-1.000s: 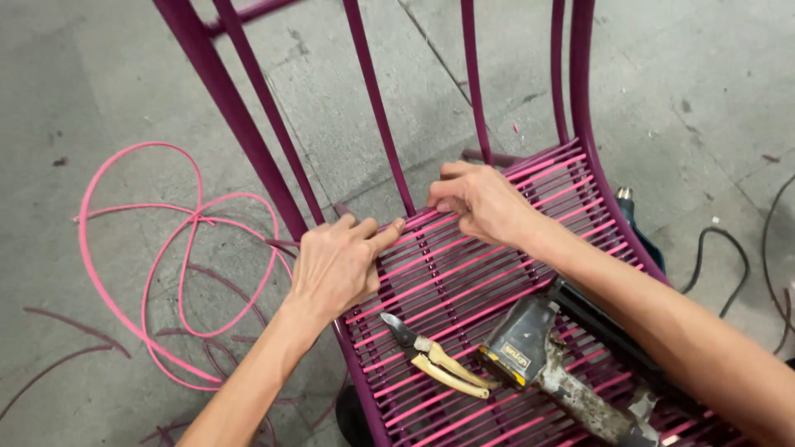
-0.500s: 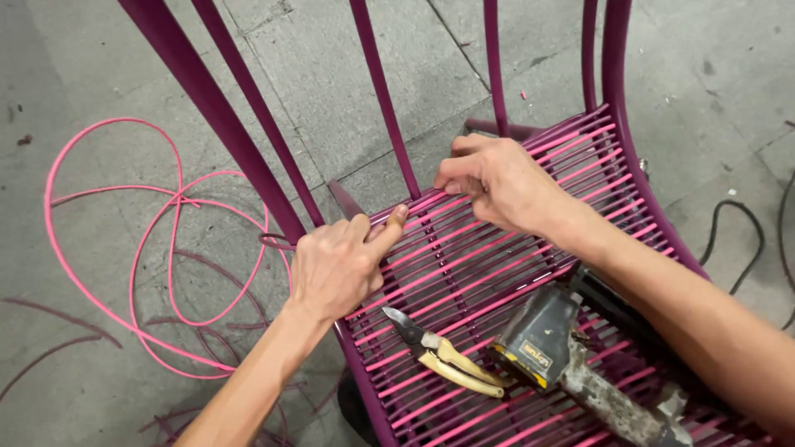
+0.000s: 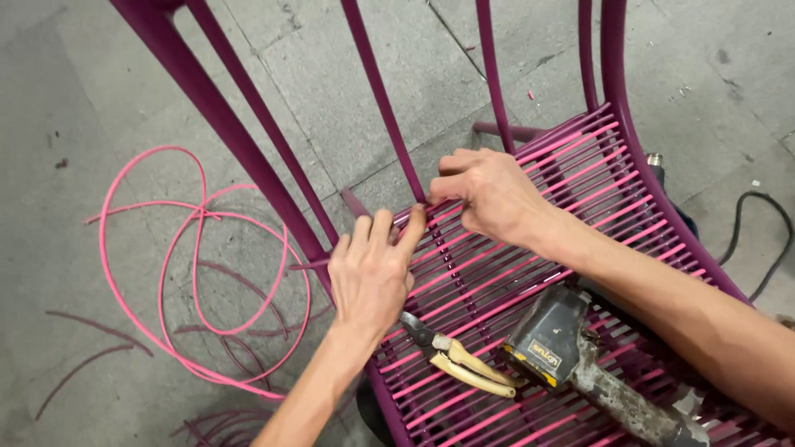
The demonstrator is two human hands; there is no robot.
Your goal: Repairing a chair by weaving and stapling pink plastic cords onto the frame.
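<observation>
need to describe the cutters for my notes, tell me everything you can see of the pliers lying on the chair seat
The pliers are a small hand tool with dark metal jaws and two pale yellow handles, worn-looking. They lie flat on the pink cords of the chair seat, jaws pointing up-left toward the left hand, handles spread slightly toward the lower right. The jaw tip sits right by that hand's wrist; whether they touch cannot be told. A scuffed black and yellow tool lies just to the right, close to the handle ends. Neither hand holds the pliers.

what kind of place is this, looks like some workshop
Probably a furniture workshop floor: a purple metal chair frame being strung with pink cord, pliers and a worn heat gun on the seat, bare concrete floor.
</observation>
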